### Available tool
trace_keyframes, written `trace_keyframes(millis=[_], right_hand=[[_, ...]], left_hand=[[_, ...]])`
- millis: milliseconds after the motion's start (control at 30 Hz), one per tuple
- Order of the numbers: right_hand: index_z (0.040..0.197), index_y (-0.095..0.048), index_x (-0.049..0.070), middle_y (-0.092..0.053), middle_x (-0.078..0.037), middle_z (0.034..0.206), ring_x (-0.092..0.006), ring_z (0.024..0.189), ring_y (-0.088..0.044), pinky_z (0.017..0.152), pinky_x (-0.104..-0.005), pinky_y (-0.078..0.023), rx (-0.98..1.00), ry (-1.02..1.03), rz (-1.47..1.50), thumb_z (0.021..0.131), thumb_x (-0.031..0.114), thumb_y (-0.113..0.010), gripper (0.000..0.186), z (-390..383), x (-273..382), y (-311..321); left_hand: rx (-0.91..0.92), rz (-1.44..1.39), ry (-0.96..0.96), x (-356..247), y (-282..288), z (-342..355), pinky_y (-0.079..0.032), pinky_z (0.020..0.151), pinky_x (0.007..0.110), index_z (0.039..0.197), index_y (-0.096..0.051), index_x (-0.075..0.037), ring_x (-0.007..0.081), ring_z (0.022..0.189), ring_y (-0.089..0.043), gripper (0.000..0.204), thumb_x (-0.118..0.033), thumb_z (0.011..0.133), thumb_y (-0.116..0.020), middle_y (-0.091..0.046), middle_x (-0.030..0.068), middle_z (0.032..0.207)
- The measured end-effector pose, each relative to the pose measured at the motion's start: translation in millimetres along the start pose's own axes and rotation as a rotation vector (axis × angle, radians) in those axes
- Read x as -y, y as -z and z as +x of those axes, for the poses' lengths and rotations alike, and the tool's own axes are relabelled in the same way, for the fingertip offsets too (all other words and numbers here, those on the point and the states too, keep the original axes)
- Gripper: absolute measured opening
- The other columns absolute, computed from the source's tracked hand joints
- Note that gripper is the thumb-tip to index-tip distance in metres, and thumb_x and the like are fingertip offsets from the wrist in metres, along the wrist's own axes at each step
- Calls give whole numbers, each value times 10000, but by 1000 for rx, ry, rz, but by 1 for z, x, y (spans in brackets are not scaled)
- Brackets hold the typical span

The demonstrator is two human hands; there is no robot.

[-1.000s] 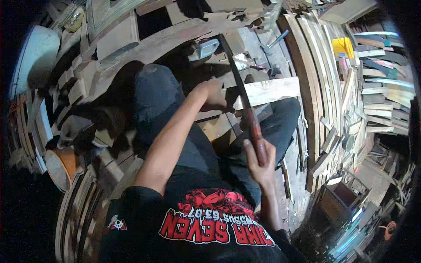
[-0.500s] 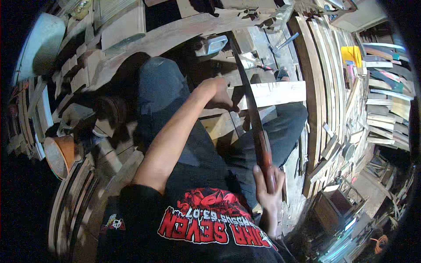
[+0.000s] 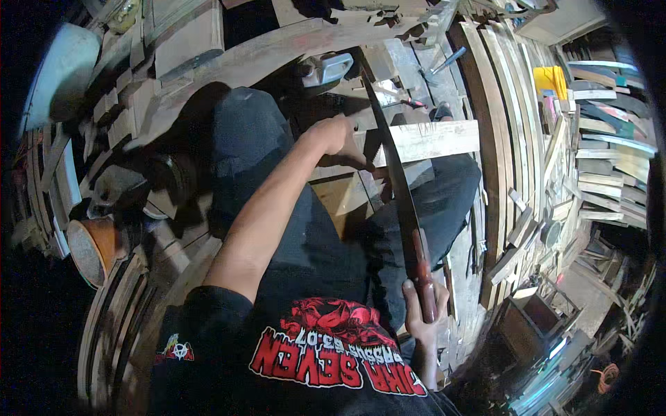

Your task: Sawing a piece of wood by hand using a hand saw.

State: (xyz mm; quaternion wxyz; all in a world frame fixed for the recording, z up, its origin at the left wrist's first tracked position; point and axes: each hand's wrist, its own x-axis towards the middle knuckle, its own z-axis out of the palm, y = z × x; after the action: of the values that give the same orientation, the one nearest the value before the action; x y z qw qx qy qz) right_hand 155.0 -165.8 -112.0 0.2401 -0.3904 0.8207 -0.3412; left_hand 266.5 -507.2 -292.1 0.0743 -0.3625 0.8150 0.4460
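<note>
My right hand (image 3: 424,308) is closed round the red-brown wooden handle of a long hand saw (image 3: 393,159); the dark blade runs forward across a pale board (image 3: 437,138). My left hand (image 3: 340,142) grips the board's left part, just left of the blade, fingers curled and partly in shadow. The board lies crosswise between my knees, in dark trousers. Beyond it sit a pale blue-grey object with a loop handle (image 3: 325,69), some small dark and red items (image 3: 415,104) and a blue-handled tool (image 3: 449,60) on weathered planks.
Long timber strips (image 3: 499,166) lie along the right, past them stacked wood pieces (image 3: 603,166), a yellow item (image 3: 549,81) and a wooden crate (image 3: 528,319). On the left are an orange bucket (image 3: 104,246), a pale blue container (image 3: 57,80) and offcuts. A plank beam (image 3: 270,48) crosses ahead.
My right hand has drawn the saw back toward my body and slightly right, the handle now lower in view. My left hand has stayed on the board.
</note>
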Motion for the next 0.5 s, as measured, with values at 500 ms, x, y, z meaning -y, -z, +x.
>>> trace_keyframes(millis=[500], right_hand=[[746, -576, 23, -436, 3, 603, -94, 581, -435, 519, -302, -337, -209, 178, 114, 941, 210, -720, 305, 62, 11, -51]], left_hand=[[81, 62, 97, 3, -4, 13, -560, 851, 413, 1010, -733, 5, 372, 970, -710, 648, -468, 587, -862, -719, 254, 1026]])
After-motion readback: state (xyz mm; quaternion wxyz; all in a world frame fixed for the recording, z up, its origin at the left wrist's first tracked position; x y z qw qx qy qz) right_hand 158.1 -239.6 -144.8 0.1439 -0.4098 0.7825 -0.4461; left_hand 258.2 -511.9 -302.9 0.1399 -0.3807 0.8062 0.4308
